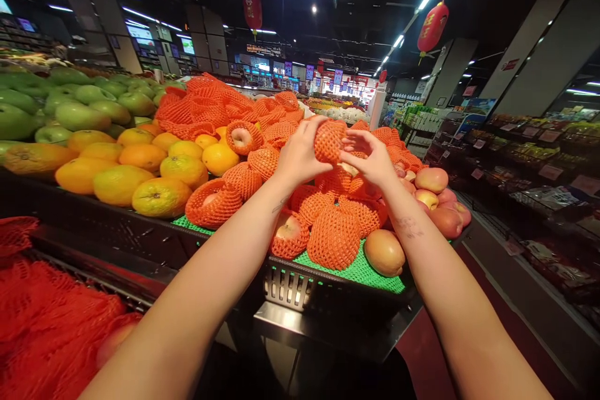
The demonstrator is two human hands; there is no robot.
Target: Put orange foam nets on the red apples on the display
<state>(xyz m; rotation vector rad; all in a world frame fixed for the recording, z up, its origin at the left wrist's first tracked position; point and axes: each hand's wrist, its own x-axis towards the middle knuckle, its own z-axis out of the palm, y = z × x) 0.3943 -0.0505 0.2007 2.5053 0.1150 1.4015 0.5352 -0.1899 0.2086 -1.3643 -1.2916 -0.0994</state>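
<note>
My left hand is closed around an apple in an orange foam net, held above the pile. My right hand curls in from the other side, its thumb and fingertips at the net's right edge. Below both hands lie more netted apples, one with its pale top showing. A bare brownish apple rests on the green mat near the front edge, under my right forearm. The fruit inside the held net is mostly covered.
Oranges and green apples fill the left of the display. Empty-looking orange nets are heaped behind. Bare reddish apples lie at right. Red netting sits at lower left. Shelves line the right side.
</note>
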